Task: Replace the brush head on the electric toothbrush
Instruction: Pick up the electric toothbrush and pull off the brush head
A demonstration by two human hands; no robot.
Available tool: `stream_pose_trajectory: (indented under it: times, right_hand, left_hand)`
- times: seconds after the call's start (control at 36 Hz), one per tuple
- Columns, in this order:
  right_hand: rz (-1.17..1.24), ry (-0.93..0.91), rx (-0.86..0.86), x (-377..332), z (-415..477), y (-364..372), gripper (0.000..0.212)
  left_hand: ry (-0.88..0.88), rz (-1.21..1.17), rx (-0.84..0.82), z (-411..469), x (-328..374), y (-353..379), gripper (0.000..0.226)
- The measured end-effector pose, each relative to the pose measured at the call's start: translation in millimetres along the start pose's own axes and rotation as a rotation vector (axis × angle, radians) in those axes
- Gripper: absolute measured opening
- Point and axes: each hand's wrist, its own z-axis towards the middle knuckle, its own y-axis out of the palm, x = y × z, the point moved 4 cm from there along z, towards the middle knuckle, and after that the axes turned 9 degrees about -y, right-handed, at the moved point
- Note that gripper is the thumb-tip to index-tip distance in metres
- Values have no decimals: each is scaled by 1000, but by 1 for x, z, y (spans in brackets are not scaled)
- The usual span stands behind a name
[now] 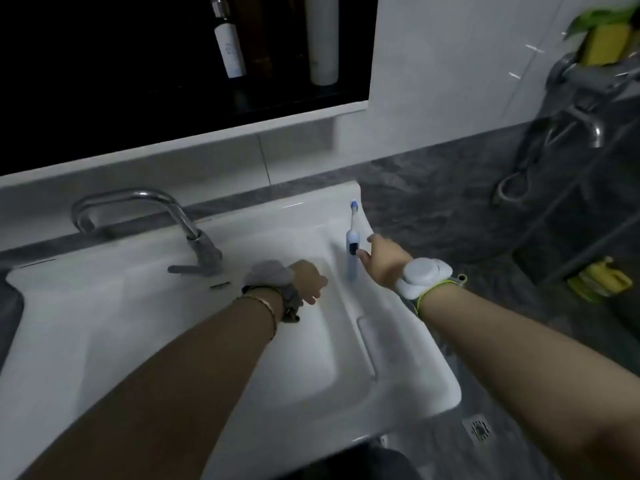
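Hands of a person reach over a white washbasin [86, 327] in a dim bathroom. On the right rim of the basin an electric toothbrush [352, 244] stands upright, with its brush head [353, 205] still on top; the head is white with a bit of blue at the tip. The handle of the toothbrush is white and blue and has a dark panel in the middle.

The right hand [379, 259] is just beside the toothbrush, on its right side. Its fingers are spread loose and reach toward the handle; one fingertip is very near the dark panel, but I cannot tell if it touches. This hand grasps nothing. A white round device [422, 277] with a green-yellow strap sits on the right wrist.

The left hand [308, 280] hangs over the bowl of the basin, with the fingers curled downward, and I cannot tell if it holds something. On the left wrist there is a grey device [268, 273] and a thin bracelet [266, 306].

A chrome faucet [156, 220] stands behind the bowl, to the left of both hands. Two bottles [322, 39] stand on a dark shelf above.
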Motion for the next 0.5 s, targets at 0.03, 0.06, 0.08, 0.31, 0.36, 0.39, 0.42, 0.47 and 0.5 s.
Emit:
stream_pose_trajectory:
  times: [0.03, 0.06, 0.08, 0.31, 0.36, 0.39, 0.42, 0.47, 0.5]
  right_hand:
    - [59, -32, 34, -2, 8, -2, 49]
    - [117, -51, 70, -2, 8, -5, 51]
    - [173, -101, 106, -6, 16, -7, 52]
    - [574, -227, 119, -16, 73, -2, 38]
    - [626, -192, 166, -17, 87, -1, 38]
    - [663, -178, 171, -20, 94, 1, 34]
    - [722, -157, 175, -22, 96, 1, 29]
    - [920, -114, 103, -34, 104, 6, 26]
    - [1023, -92, 64, -39, 105, 10, 27]
  left_hand:
    - [-20, -48, -86, 3, 2, 4, 38]
    - [-22, -8, -123, 2, 1, 8, 38]
    - [-19, -6, -94, 9, 2, 8, 37]
    - [137, 34, 298, 47, 12, 2, 48]
    - [191, -118, 268, 49, 18, 2, 63]
    - [216, -195, 247, 47, 21, 1, 67]
    - [244, -228, 225, 45, 26, 1, 66]
    - [272, -230, 244, 46, 28, -3, 38]
    - [295, -295, 244, 42, 28, -4, 23]
